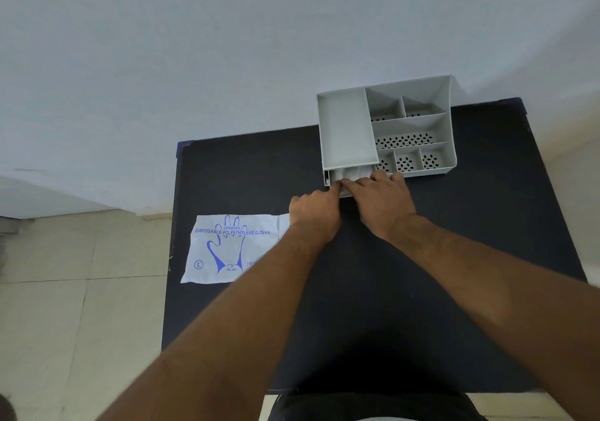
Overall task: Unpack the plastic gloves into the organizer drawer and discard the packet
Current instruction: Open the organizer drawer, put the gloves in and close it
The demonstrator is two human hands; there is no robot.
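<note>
A grey plastic organizer (344,128) with several compartments stands at the back of a black table (487,226). Its small drawer (334,177) at the front left is pulled out a little, and clear plastic gloves (352,172) lie bunched inside it. My right hand (381,206) lies flat over the drawer's front with its fingers on the gloves. My left hand (313,213) is curled at the drawer's front left corner, fingertips touching the drawer edge. The flat white glove packet (227,248), printed in blue, lies on the table left of my left wrist.
The table's left edge (172,242) runs just beside the packet, with tiled floor (65,291) beyond. A pale wall (227,47) rises directly behind the organizer. My dark trousers (373,404) show at the table's near edge.
</note>
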